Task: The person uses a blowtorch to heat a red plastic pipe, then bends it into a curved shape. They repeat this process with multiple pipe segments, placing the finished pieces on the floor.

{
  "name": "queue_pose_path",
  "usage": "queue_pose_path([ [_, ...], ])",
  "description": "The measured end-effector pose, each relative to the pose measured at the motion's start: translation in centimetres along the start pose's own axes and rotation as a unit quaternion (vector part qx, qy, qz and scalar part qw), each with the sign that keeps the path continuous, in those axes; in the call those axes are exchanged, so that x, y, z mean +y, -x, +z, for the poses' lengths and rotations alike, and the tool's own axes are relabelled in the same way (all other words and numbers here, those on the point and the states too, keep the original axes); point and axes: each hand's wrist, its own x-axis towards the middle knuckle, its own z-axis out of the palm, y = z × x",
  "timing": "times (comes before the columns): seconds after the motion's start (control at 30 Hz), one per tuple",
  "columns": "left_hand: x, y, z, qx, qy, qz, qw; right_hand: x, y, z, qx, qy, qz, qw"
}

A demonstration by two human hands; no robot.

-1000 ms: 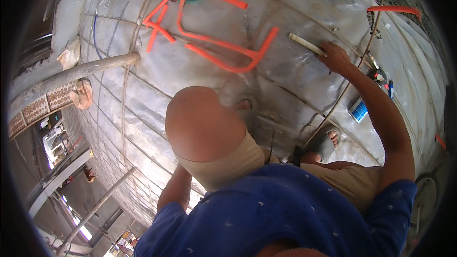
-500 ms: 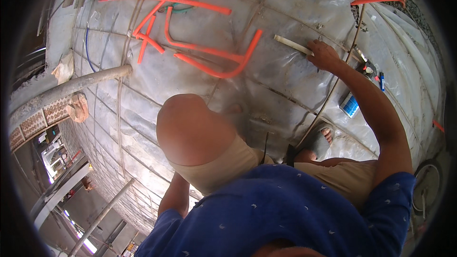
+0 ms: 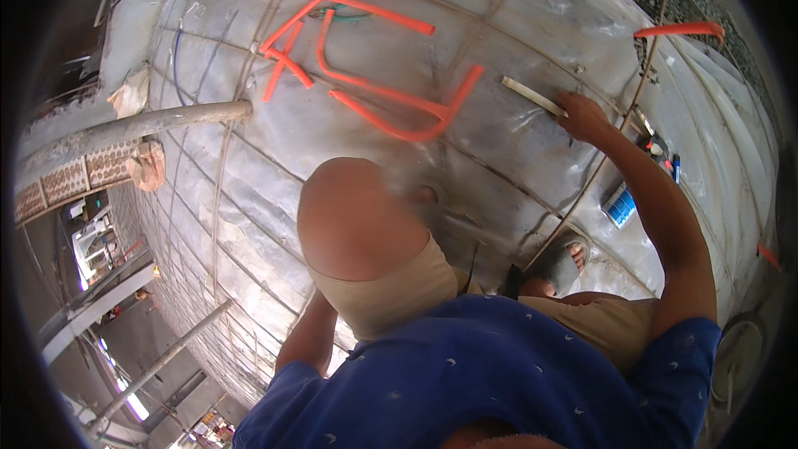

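Observation:
My right hand (image 3: 584, 117) reaches forward over the plastic-covered floor (image 3: 490, 129). Its fingers are closed around the near end of a pale, narrow stick (image 3: 533, 96), which points away to the left and lies low over the sheet. A thin dark tip pokes out below these fingers; what it belongs to I cannot make out. Left of the stick lie bent orange pipes (image 3: 382, 125), some crossing each other. My left forearm (image 3: 310, 334) goes down behind my bent knee (image 3: 357, 208), and the left hand is hidden there.
Thin steel bars (image 3: 582, 199) cross the sheet in a grid. A blue and white can (image 3: 619, 204) and a blue marker (image 3: 677, 169) lie right of my forearm. Another orange pipe (image 3: 682, 30) is at the far right. A grey pole (image 3: 141, 129) juts in from the left.
The whole view has shifted, so the floor and pipes sit farther right in it. My right hand keeps its hold on the stick, with little movement against the floor.

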Motion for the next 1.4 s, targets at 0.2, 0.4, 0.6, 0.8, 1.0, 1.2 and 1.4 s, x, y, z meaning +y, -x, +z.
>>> queue_pose_path([
  [0.2, 0.6, 0.1, 2.4, -0.02, 0.01, 0.003, 1.0, 1.2, -0.2, 1.5, 0.027, 0.018, -0.029, 0.999],
  [0.4, 0.3, -0.1, 0.0, -0.004, 0.005, -0.004, 1.0, 1.9, -0.8, 1.9, 0.034, 0.011, -0.022, 0.999],
  [0.6, 0.4, 0.0, 0.2, -0.001, 0.011, 0.0, 1.0, 0.3, -0.2, 0.2, 0.014, 0.008, -0.013, 1.0],
  [0.8, 0.2, 0.6, 2.2, -0.018, 0.019, -0.004, 1.0, 0.6, 0.0, 0.2, 0.03, -0.002, -0.026, 0.999],
  [1.0, 0.2, 0.6, -2.2, 0.011, 0.004, -0.01, 1.0, 1.7, -0.5, 1.3, 0.032, -0.011, -0.038, 0.999],
  [1.2, 0.8, -0.4, -0.6, -0.001, 0.003, 0.0, 1.0, 1.8, -0.3, 1.4, 0.048, -0.017, -0.041, 0.998],
  [1.4, 0.8, -0.6, 1.1, -0.02, 0.003, 0.009, 1.0, 1.7, 0.0, 1.0, 0.006, 0.01, -0.016, 1.0],
])
